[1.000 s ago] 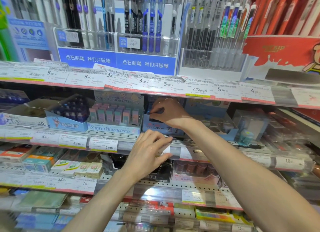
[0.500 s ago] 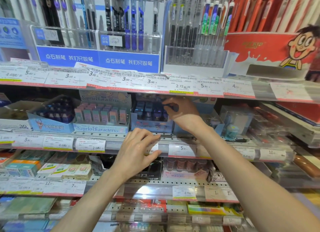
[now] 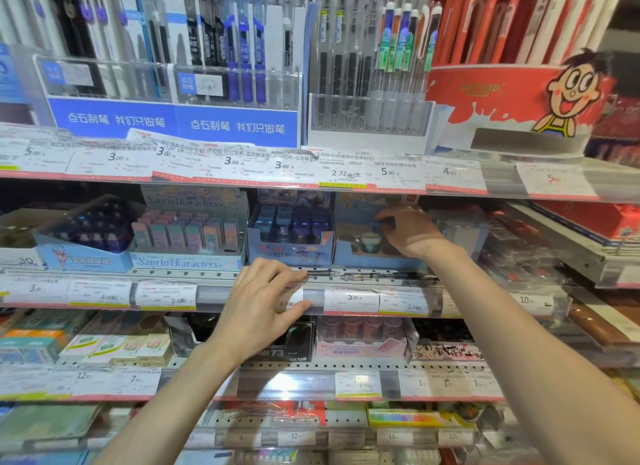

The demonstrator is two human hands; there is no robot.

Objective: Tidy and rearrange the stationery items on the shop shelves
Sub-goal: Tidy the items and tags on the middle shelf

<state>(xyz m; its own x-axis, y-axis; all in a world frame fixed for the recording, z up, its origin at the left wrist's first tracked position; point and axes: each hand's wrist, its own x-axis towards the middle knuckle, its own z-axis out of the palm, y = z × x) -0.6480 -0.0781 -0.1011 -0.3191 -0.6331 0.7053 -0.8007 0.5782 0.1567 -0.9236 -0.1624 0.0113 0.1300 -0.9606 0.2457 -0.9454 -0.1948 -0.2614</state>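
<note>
Honestly this looks like it's somewhere in the middle, going left to right along the middle shelf. Far left, the blue box of dark bottles sits skewed, so that one probably needs squaring up. Next to it the Sanrio eraser box looks neat and faces front, and the blue box of purple items beside it sits pretty straight too, so I'd call those done. The left hand rests on the shelf edge over the price tag strip, fingers spread and only loosely bent, thumb under the strip, not holding any product as far as I can see. Right by its fingertips a loose dark pen lies flat along the shelf lip, which clearly doesn't belong there and needs rehoming. Further right, the right hand is reaching into the light blue display box, fingers curled, maybe pinching something small, but I can't tell what or if anything. Right end of the shelf is a blurry jumble of clear packs, so plenty left I'd guess.
</note>
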